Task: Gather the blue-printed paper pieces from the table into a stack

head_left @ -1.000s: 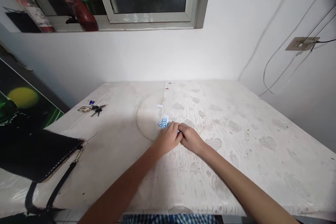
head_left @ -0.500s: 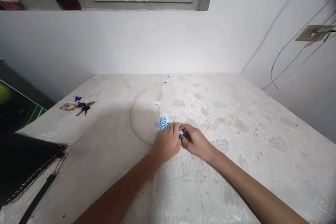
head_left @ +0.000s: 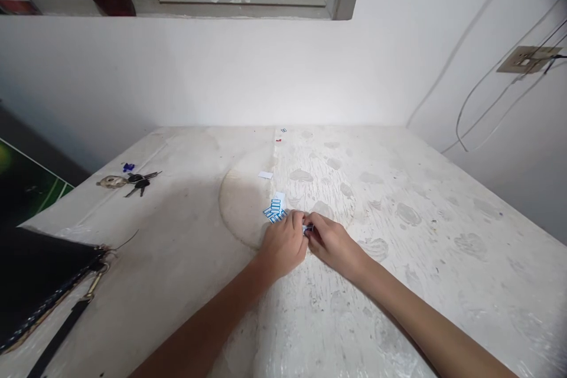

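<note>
My left hand [head_left: 284, 243] and my right hand [head_left: 331, 243] meet over the middle of the table, fingers closed. Between their fingertips is a small blue-and-white piece [head_left: 307, 228], mostly covered by the fingers; its exact kind is hard to make out. Just beyond my left hand lies a loose cluster of small white strips with blue outlines [head_left: 275, 208], partly hidden by that hand. A plain white slip [head_left: 279, 195] shows at the cluster's far edge. Farther back, another white slip [head_left: 266, 175] lies flat.
Keys [head_left: 139, 180] with a fob and a small blue object [head_left: 128, 167] lie at the left. A black bag [head_left: 44, 283] with a strap occupies the near left. Tiny red [head_left: 279, 140] and blue-outlined scraps [head_left: 284, 130] sit by the wall [head_left: 266, 71].
Both hands stay together in nearly the same place. The blue-and-white piece between the fingers shows less and looks slightly turned. The whole view has shifted a little.
</note>
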`<state>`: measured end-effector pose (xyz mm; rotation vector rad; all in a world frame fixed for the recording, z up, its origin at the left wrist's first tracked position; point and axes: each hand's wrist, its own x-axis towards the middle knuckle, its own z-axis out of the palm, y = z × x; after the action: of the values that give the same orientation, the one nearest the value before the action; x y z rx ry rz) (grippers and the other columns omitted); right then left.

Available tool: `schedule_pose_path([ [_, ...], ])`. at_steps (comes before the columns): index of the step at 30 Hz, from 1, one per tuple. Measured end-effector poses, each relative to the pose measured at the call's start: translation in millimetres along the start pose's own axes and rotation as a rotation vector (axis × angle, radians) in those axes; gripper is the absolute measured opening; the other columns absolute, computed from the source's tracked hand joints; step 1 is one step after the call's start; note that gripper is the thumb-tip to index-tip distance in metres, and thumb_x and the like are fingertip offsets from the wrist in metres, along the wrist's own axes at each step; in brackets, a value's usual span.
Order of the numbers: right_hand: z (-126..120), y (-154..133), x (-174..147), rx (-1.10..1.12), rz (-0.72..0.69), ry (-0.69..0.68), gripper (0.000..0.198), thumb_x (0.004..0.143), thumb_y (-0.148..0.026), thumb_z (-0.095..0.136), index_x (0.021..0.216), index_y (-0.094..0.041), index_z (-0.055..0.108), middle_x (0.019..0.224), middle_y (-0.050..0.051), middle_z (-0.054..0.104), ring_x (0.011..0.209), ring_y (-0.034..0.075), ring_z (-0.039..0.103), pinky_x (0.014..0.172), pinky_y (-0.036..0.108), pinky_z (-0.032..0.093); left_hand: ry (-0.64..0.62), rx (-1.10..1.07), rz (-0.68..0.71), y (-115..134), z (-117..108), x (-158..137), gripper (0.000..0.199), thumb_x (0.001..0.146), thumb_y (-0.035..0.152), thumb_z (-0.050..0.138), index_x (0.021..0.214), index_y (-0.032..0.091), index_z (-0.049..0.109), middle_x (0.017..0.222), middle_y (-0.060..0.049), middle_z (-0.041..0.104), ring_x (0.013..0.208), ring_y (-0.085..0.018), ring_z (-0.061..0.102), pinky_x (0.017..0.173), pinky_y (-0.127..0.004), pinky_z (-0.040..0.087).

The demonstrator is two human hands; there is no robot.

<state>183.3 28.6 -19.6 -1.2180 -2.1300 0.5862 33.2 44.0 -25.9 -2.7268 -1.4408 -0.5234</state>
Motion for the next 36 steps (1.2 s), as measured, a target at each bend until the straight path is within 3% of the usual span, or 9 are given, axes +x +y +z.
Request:
schedule_pose_path([
  [8,4,-2,0,-0.209,-0.056,-0.006,0.015,0.081,-0.005,0.035,0.085,-0.018,0.040,0.080,0.006,0.050,0.069,0.019,0.049,0.059,0.030,0.042,-0.027,0.146,0.063,1,-2,0,0.013,0.077,0.013,0.037,0.084,0.016,0.049,0.081,-0.006,0.052,0.072,-0.021,0.052,0.055,-0.033,0.040],
  [12,0,-2,-2,-0.091,-0.017,0.009,0.008,0.085,-0.013,0.040,0.088,-0.019,0.044,0.080,0.004,0.053,0.069,0.017,0.050,0.058,0.028,0.042,-0.038,0.160,0.084,1,-4,0,0.014,0.080,0.014,0.038,0.087,0.015,0.050,0.085,-0.006,0.052,0.075,-0.021,0.052,0.055,-0.032,0.040],
  [17,-8,8,10,0.118,0.214,0.285,0.016,0.091,-0.020,0.032,0.091,-0.019,0.048,0.081,0.004,0.059,0.069,0.014,0.054,0.062,0.026,0.044,-0.059,0.164,0.070,3,-7,-1,0.013,0.079,0.013,0.038,0.085,0.016,0.050,0.085,-0.006,0.052,0.075,-0.021,0.053,0.054,-0.032,0.041],
  [20,-7,13,38,0.040,0.170,0.137,0.019,0.087,-0.013,0.034,0.090,-0.016,0.053,0.086,0.006,0.061,0.072,0.015,0.056,0.064,0.027,0.044,-0.058,0.170,0.064,3,-6,-1,0.015,0.078,0.013,0.038,0.087,0.015,0.051,0.086,-0.007,0.053,0.076,-0.022,0.054,0.054,-0.032,0.041],
  [24,-2,8,89,-0.006,0.018,-0.119,0.016,0.077,-0.011,0.055,0.091,-0.016,0.061,0.097,0.006,0.062,0.088,0.017,0.057,0.075,0.027,0.043,-0.053,0.184,0.055,1,-3,-2,0.022,0.079,0.015,0.039,0.097,0.012,0.051,0.089,-0.009,0.055,0.078,-0.023,0.056,0.054,-0.032,0.042],
  [27,4,0,118,-0.073,-0.038,-0.292,0.025,0.064,-0.009,0.069,0.088,-0.015,0.065,0.093,0.007,0.063,0.084,0.019,0.057,0.072,0.026,0.042,-0.058,0.187,0.054,0,-3,-3,0.022,0.080,0.017,0.039,0.097,0.013,0.052,0.086,-0.008,0.056,0.074,-0.022,0.056,0.053,-0.032,0.041],
  [36,7,-9,125,-0.129,0.023,-0.450,0.018,0.062,-0.003,0.061,0.076,-0.013,0.065,0.074,0.003,0.058,0.064,0.014,0.051,0.055,0.022,0.035,-0.063,0.175,0.063,2,-5,-6,0.020,0.081,0.018,0.039,0.095,0.012,0.053,0.087,-0.009,0.057,0.078,-0.023,0.056,0.055,-0.032,0.043],
])
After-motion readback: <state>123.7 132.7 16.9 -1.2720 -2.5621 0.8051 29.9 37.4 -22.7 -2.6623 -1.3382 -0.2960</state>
